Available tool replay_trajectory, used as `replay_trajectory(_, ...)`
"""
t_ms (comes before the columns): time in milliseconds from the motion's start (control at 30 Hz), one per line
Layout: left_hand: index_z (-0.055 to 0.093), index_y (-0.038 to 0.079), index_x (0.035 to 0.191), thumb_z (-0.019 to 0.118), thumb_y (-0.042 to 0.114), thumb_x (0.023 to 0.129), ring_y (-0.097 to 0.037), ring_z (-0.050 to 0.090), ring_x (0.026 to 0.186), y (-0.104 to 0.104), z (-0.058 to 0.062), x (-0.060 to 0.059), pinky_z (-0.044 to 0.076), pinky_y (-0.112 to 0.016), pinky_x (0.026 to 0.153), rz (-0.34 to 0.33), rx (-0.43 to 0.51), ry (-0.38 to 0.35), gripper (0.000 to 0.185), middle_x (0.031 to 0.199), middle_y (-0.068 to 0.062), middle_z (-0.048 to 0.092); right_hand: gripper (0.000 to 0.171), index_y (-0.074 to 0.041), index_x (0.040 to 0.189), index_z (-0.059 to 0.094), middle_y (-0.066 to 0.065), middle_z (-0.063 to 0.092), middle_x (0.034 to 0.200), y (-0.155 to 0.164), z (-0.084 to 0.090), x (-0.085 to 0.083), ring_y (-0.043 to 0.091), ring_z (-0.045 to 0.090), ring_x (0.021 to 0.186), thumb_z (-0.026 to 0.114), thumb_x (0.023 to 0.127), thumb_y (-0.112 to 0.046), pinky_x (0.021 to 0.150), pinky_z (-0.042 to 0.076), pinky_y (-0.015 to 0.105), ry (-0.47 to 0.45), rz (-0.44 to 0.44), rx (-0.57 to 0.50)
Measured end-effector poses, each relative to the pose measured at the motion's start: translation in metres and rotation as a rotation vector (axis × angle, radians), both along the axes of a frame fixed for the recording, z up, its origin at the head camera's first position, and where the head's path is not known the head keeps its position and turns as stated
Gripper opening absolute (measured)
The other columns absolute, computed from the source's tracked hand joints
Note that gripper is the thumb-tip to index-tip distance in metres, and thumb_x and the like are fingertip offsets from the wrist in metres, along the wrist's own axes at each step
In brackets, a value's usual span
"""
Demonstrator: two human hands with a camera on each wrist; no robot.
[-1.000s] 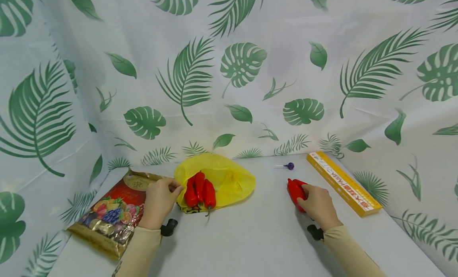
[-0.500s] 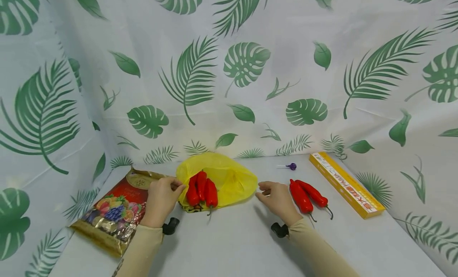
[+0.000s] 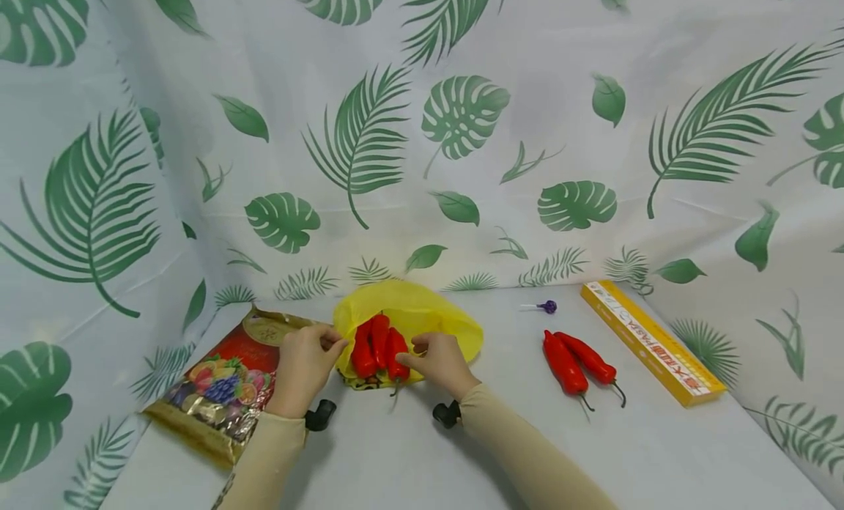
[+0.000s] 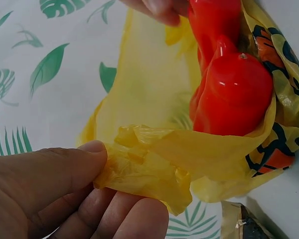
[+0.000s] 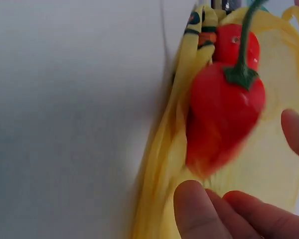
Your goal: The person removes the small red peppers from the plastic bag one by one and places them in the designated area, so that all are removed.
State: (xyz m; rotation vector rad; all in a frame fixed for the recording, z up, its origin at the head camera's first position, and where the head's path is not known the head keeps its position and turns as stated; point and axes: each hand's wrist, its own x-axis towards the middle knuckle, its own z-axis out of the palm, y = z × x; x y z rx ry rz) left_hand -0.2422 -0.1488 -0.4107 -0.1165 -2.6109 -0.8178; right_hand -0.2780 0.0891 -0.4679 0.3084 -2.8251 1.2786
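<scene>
A yellow plastic bag (image 3: pixel 461 330) lies on the table with its mouth facing me. My left hand (image 3: pixel 305 371) pinches the left edge of its mouth; crumpled film (image 4: pixel 144 169) shows between thumb and fingers in the left wrist view. Several red peppers (image 3: pixel 379 341) sit just inside the bag, and one green stem (image 5: pixel 243 50) sticks out. Over the bag's right part is my right hand (image 3: pixel 445 360), close to the rightmost pepper (image 5: pixel 226 109). Its thumb and fingers stand apart with nothing between them in the right wrist view. Two more red peppers (image 3: pixel 565 365) lie on the table to the right.
A red and gold candy bag (image 3: pixel 220 385) lies at the left, partly behind the left forearm. Farther right are a purple lollipop (image 3: pixel 549 306) and a long yellow pasta box (image 3: pixel 653 341). A leaf-print sheet (image 3: pixel 395 165) hangs behind the table.
My right hand has let go of the two peppers on the right and moved left to the bag. The left hand keeps its pinch on the bag's edge.
</scene>
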Motion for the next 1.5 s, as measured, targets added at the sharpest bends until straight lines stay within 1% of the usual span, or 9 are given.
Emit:
replay_trajectory(100,0.08,0.007,0.088,0.086,0.019,0.087,-0.018,0.069,0.07,0.0,0.0,-0.001,0.057,-0.031,0.061,0.002,0.004,-0.008,0.013,0.082,-0.008,0.078,0.047,-0.002,0.107,0.078,0.009,0.076,0.089,-0.01,-0.003,-0.006,0.02,0.067,0.082,0.086,0.084,-0.042,0.072,0.057,0.032,-0.026,-0.01,0.028)
replay_trajectory(200,0.08,0.007,0.088,0.085,0.019,0.087,-0.017,0.068,0.069,0.001,0.0,-0.001,0.056,-0.029,0.06,0.005,0.005,-0.024,0.013,0.082,-0.008,0.078,0.037,-0.006,0.092,0.077,0.003,0.066,0.069,-0.018,-0.006,-0.009,0.017,0.056,0.069,0.088,0.082,-0.041,0.06,0.047,0.026,-0.048,-0.023,0.029)
replay_trajectory(267,0.08,0.007,0.088,0.085,0.019,0.088,-0.016,0.067,0.068,0.001,0.0,-0.001,0.055,-0.029,0.06,0.008,0.002,-0.03,0.013,0.081,-0.007,0.077,0.033,-0.008,0.088,0.075,0.0,0.061,0.065,-0.021,-0.007,-0.009,0.016,0.053,0.066,0.088,0.082,-0.037,0.056,0.043,0.025,-0.055,-0.021,0.018)
replay_trajectory(433,0.08,0.007,0.087,0.085,0.02,0.088,-0.016,0.066,0.067,-0.001,0.0,-0.001,0.054,-0.028,0.059,0.009,-0.009,-0.031,0.014,0.08,-0.007,0.077,0.029,-0.005,0.096,0.077,0.0,0.066,0.073,-0.023,-0.003,-0.008,0.015,0.055,0.069,0.089,0.081,-0.027,0.06,0.046,0.024,-0.059,-0.007,0.002)
replay_trajectory(700,0.079,0.008,0.086,0.085,0.02,0.088,-0.015,0.066,0.067,-0.002,-0.001,-0.001,0.054,-0.028,0.058,-0.002,-0.01,-0.026,0.014,0.08,-0.007,0.077,0.042,0.001,0.115,0.075,0.009,0.076,0.093,-0.026,0.0,-0.006,0.018,0.062,0.079,0.089,0.08,-0.018,0.068,0.057,0.026,-0.087,-0.022,-0.012)
replay_trajectory(1033,0.08,0.007,0.087,0.085,0.019,0.088,-0.015,0.065,0.066,0.0,-0.001,0.0,0.053,-0.027,0.058,0.001,-0.005,-0.03,0.013,0.08,-0.007,0.077,0.041,0.001,0.109,0.074,0.005,0.068,0.085,-0.034,0.0,-0.005,0.02,0.057,0.077,0.09,0.08,-0.025,0.065,0.047,0.026,-0.091,-0.062,0.006)
replay_trajectory(1267,0.08,0.007,0.087,0.085,0.019,0.088,-0.015,0.065,0.066,0.0,0.0,0.0,0.053,-0.027,0.057,0.002,0.0,-0.036,0.013,0.08,-0.007,0.077,0.042,0.0,0.115,0.074,0.008,0.073,0.096,-0.03,0.005,-0.001,0.02,0.059,0.083,0.088,0.082,-0.022,0.069,0.054,0.027,-0.092,-0.065,0.01)
replay_trajectory(1400,0.079,0.007,0.087,0.085,0.019,0.088,-0.016,0.066,0.067,-0.002,0.0,0.001,0.053,-0.028,0.057,0.003,0.003,-0.033,0.013,0.08,-0.007,0.077,0.046,-0.001,0.121,0.073,0.01,0.075,0.104,-0.019,0.008,0.008,0.021,0.062,0.09,0.087,0.083,-0.022,0.075,0.06,0.03,-0.088,-0.05,-0.016)
replay_trajectory(1500,0.079,0.007,0.087,0.085,0.018,0.088,-0.016,0.066,0.067,-0.003,0.0,0.001,0.053,-0.028,0.058,0.003,0.008,-0.028,0.013,0.08,-0.007,0.077,0.047,-0.001,0.123,0.073,0.012,0.076,0.107,-0.005,0.008,0.016,0.021,0.065,0.091,0.086,0.083,-0.021,0.073,0.063,0.032,-0.07,-0.031,-0.029)
